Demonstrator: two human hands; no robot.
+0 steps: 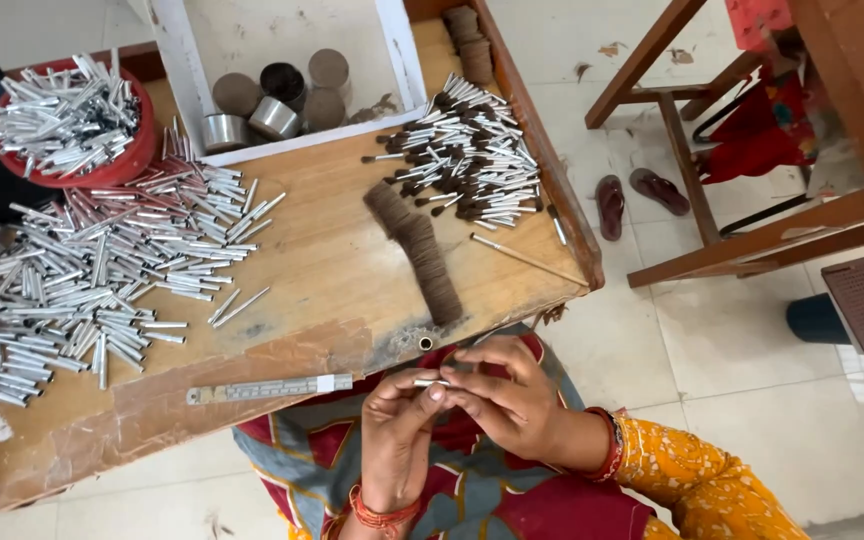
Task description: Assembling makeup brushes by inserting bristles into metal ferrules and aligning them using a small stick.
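My left hand (399,420) and my right hand (500,385) meet just below the wooden table's near edge, over my lap. Together they pinch a short silver metal tube (430,382), held level between the fingertips. A long row of dark brown bristle tufts (420,250) lies on the table just above my hands. Beyond it sits a pile of finished tubes with brown tips (472,155). A big heap of plain silver tubes (102,265) covers the table's left side.
A red bowl (122,165) holds more tubes at far left. A white tray (180,70) with several small metal cups stands at the back. A metal ruler (267,388) lies on the wooden table (322,260). Wooden furniture and sandals (637,195) are on the tiled floor at right.
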